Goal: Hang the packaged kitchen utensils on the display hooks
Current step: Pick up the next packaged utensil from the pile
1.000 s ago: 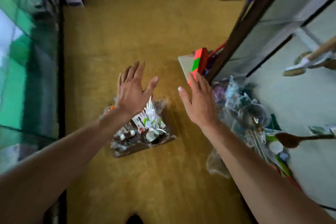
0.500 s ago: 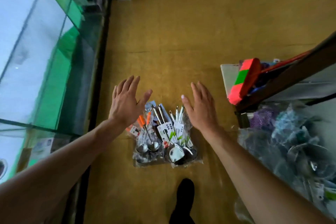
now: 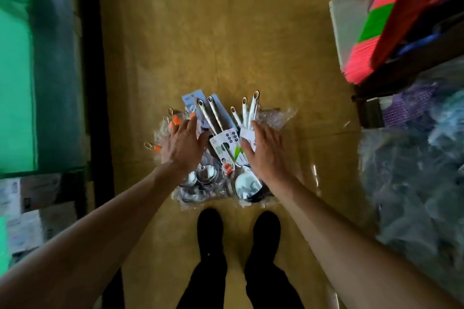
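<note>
Two shoes (image 3: 210,223) at the bottom edge, and the pile (image 3: 227,158) of packaged utensils sits on the floor (image 3: 226,32) just ahead of them. The left hand (image 3: 184,149) is over its left half and the right hand (image 3: 270,158) over its right half. Both have fingers straight and spread with nothing gripped; can't tell if they're resting on the wrap or just above it. Handling guess: steel, so stiff, and the bundle is moderately heavy with the weight in the bowls (image 3: 247,184) at the near end. The clear wrap (image 3: 276,115) looks slick and crinkly, so a grab on film alone will likely slip. The printed cards (image 3: 223,143) are thin, so don't lift by those. Better to take one piece at a time by the handle shaft, mid-length, leaving the eyelet end free for the hook. Handles all point away from the feet, so it's a reach over the bowls. Count, visible only: 3 white handles (image 3: 244,113) on the right, 2 steel handles (image 3: 204,114) on blue backing in the middle, at least 3 orange grips (image 3: 175,121) on the left, more likely buried. Further out: 1 glass case (image 3: 50,57) on the left, a heap of bags (image 3: 414,170) on the right, and 1 red-green broom (image 3: 381,25) beyond that. No hooks in view, so hanging is not yet started.
</note>
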A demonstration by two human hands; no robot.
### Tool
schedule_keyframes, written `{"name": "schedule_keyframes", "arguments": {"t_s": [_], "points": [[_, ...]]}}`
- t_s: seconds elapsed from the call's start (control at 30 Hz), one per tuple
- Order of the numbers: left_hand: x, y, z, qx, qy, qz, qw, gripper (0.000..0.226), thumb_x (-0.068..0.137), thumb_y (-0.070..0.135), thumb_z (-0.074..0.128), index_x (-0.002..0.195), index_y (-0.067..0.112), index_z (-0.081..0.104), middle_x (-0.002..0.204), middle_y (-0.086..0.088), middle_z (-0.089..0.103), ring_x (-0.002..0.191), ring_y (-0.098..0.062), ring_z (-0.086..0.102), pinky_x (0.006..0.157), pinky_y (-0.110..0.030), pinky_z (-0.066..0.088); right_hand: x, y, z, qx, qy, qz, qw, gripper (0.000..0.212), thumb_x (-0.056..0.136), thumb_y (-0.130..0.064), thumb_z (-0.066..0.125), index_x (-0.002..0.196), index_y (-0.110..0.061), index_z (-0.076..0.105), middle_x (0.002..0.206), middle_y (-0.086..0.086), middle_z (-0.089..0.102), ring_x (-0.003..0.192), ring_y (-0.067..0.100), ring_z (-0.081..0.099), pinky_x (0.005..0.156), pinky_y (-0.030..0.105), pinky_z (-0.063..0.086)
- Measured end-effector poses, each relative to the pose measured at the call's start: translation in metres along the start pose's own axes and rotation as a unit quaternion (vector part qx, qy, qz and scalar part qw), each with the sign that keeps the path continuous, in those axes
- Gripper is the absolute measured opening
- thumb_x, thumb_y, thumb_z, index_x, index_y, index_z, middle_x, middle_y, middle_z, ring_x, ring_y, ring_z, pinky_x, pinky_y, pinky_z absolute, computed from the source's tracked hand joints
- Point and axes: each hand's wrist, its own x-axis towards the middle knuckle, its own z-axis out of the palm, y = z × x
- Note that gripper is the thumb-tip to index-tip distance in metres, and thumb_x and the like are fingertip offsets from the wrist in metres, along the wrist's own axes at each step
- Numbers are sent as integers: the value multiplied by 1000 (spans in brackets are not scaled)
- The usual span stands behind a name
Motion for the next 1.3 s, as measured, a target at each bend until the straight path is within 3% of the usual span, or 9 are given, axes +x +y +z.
{"name": "schedule_keyframes", "arguments": {"t_s": [0.13,0.2,0.27,0.43,0.67,0.8,0.97,1.1,1.3], "points": [[42,-14,84,-101,-60,-103,988,50,102,34,49,148,17,43,159,-14,-33,139,-47,37,69,-16,53,-2,18,83,5,-88,31,996,60,98,-46,47,148,-14,38,142,12,49,128,31,46,102,45,39],[59,-11,103,-173,-86,-145,970,42,102,28,52,140,12,52,160,-21,24,113,-29,62,66,-29,56,0,25,111,13,-123,47,991,64,98,-43,52,151,-14,32,148,13,42,135,31,41,107,47,37],[75,-10,116,-227,-73,-176,955,30,100,30,56,116,7,66,116,-16,68,84,-26,66,68,-33,56,2,30,129,22,-125,64,990,67,96,-43,56,151,-14,31,148,13,41,136,31,39,108,48,37],[92,-10,134,-346,-51,-267,898,30,89,35,72,69,17,58,75,-2,62,88,-29,70,81,-45,61,12,31,139,46,-83,102,990,62,89,-36,67,143,-16,43,134,10,51,123,29,49,100,43,43],[86,-6,122,-408,-81,-284,864,35,85,42,75,104,14,71,93,-3,69,91,-25,66,86,-38,58,25,22,142,273,-108,224,929,21,88,-32,72,99,-15,66,94,2,69,87,20,64,75,32,49],[79,-6,108,-438,-124,-268,849,24,82,41,78,86,19,70,104,-22,72,98,-41,69,87,-54,58,20,7,123,425,-96,283,855,35,94,-27,65,66,-15,49,59,-3,46,52,9,40,48,18,33],[66,10,59,-468,-149,-275,827,34,83,39,73,102,11,69,104,-12,70,94,-32,68,83,-47,59,13,-11,80,477,-89,281,828,27,101,-24,55,75,-18,52,67,-6,51,56,2,45,52,14,35],[63,38,4,-473,-158,-236,834,18,92,28,68,91,11,66,74,-5,67,58,-16,66,47,-24,53,10,-27,24,490,-93,243,832,16,102,-24,52,94,-12,59,83,-4,62,72,5,57,63,18,42],[62,93,-87,-498,-152,-144,842,34,88,29,74,111,5,69,89,-9,69,73,-24,64,52,-26,51,9,-49,-77,483,-77,201,849,37,95,-39,63,112,-6,57,104,13,67,93,17,66,74,32,51]]}}
